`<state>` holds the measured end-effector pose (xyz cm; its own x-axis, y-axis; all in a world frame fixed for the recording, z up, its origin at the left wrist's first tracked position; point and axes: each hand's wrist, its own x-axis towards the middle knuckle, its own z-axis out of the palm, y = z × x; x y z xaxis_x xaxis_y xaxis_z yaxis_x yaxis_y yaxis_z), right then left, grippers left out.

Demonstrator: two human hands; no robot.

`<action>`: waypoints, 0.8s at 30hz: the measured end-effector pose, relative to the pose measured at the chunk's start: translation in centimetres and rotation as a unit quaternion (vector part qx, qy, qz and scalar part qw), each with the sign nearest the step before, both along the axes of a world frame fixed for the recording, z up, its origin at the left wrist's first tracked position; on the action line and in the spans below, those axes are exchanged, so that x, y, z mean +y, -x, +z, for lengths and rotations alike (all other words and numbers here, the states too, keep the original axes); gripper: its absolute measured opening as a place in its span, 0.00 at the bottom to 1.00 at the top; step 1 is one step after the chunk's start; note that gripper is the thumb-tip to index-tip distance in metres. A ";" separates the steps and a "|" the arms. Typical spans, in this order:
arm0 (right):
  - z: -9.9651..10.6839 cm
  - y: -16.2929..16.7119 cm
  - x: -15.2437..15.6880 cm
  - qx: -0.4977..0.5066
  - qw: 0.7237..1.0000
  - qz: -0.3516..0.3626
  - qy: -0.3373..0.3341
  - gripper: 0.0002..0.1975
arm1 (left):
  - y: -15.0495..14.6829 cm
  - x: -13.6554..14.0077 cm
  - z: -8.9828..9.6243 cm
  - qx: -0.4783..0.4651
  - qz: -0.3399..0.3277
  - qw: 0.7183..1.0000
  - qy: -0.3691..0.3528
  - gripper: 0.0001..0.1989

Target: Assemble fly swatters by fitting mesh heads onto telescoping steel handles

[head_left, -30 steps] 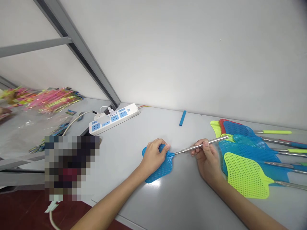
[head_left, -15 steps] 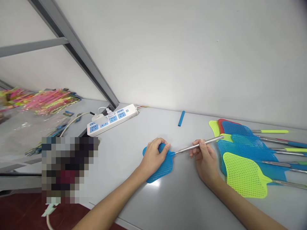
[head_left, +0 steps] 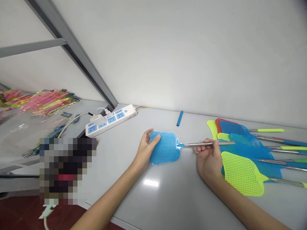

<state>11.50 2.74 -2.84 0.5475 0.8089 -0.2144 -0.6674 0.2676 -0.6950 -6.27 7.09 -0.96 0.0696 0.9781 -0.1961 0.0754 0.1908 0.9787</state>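
Observation:
A blue fly swatter (head_left: 166,149) with a perforated square head is held between both hands above the grey table. My left hand (head_left: 145,150) is closed on the left edge of the head, thumb on top and fingers underneath. Around the bare metal rod, my right hand (head_left: 209,156) pinches with thumb and fingers; the rod's end sticks out to the right, over the pile. Lying by the wall is a short blue tube (head_left: 179,118). Close to my right hand, a yellow-green fly swatter (head_left: 242,174) lies at the front of several stacked swatters.
A white power strip (head_left: 111,120) with plugs and cables lies at the back left. Beyond the slanted metal post (head_left: 81,54) are bagged pink and yellow items (head_left: 48,102). A blurred-out patch (head_left: 68,169) covers something at the left table edge. The wall (head_left: 168,57) bounds the back.
My left hand has slid from on top of the swatter's head to its left edge. The swatter has turned to lie more level, and its rod has moved right with my right hand.

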 end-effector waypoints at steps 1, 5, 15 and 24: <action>0.0 0.0 0.0 0.004 1.000 -0.006 -0.003 0.14 | -0.1 -0.1 0.2 -0.072 -0.024 0.996 0.046 0.21; -0.1 -0.1 0.2 0.004 1.000 -0.005 -0.006 0.13 | -0.5 -0.8 0.6 -0.213 -0.117 0.954 0.177 0.17; 0.0 0.0 0.3 -0.007 1.000 -0.007 0.008 0.13 | -0.7 -2.0 1.3 -0.221 -0.136 0.938 0.229 0.17; 0.0 0.2 0.3 -0.004 1.000 -0.010 0.009 0.12 | -1.9 -2.8 0.9 -0.253 -0.072 0.934 0.242 0.15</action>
<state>11.27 3.02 -2.86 0.5652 0.7939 -0.2240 -0.6566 0.2686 -0.7048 -4.40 4.32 -0.02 0.3967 0.7570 -0.5192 -0.3150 0.6435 0.6976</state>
